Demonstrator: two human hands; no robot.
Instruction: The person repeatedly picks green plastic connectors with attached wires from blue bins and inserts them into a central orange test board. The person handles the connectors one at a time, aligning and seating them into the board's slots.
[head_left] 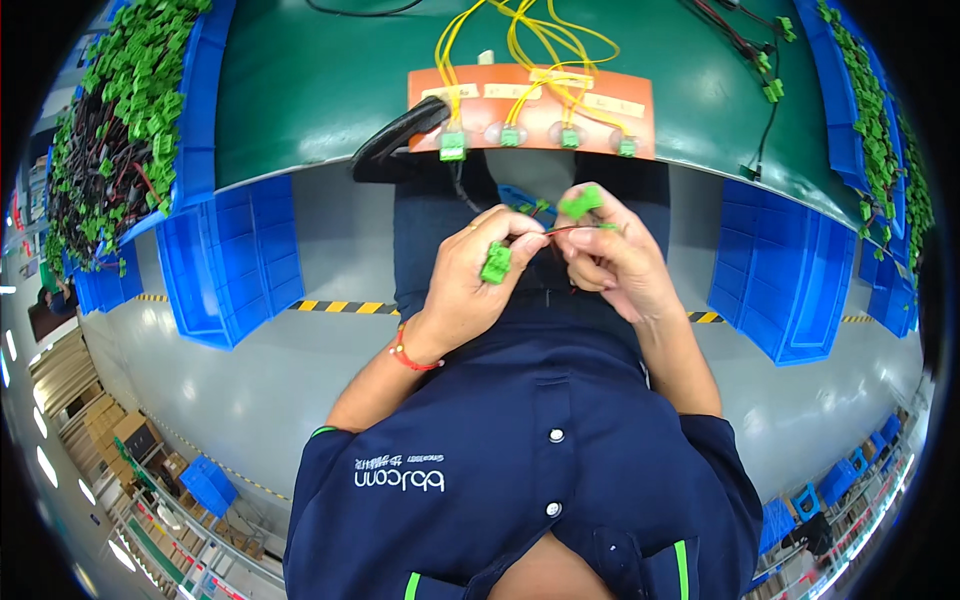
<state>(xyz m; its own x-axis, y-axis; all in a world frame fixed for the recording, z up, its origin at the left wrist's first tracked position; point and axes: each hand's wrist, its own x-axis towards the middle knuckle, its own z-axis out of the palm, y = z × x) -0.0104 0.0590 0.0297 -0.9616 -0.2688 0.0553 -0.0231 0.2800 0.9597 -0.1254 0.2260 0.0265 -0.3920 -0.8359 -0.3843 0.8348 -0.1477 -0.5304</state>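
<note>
Above my lap, my left hand (470,272) is closed in a pinch, with a green terminal connector (496,262) held in its fingers. Thin red and dark wires (556,230) run across from it to my right hand (622,255), which also pinches. A second green terminal connector (580,202) sits at the right fingertips. More small green pieces show behind the hands, partly covered by the fingers. Beyond them, on the table edge, lies an orange fixture board (480,104) with several green connectors (453,146) along its front and yellow wires (522,40) leading away.
The green table (310,100) spans the far side. Blue bins heaped with green connectors and dark wires (125,130) flank it left and right. Lower blue bins (235,260) (775,270) stand beside my legs. A black cable (400,140) loops off the board; loose wired connectors (770,88) lie at right.
</note>
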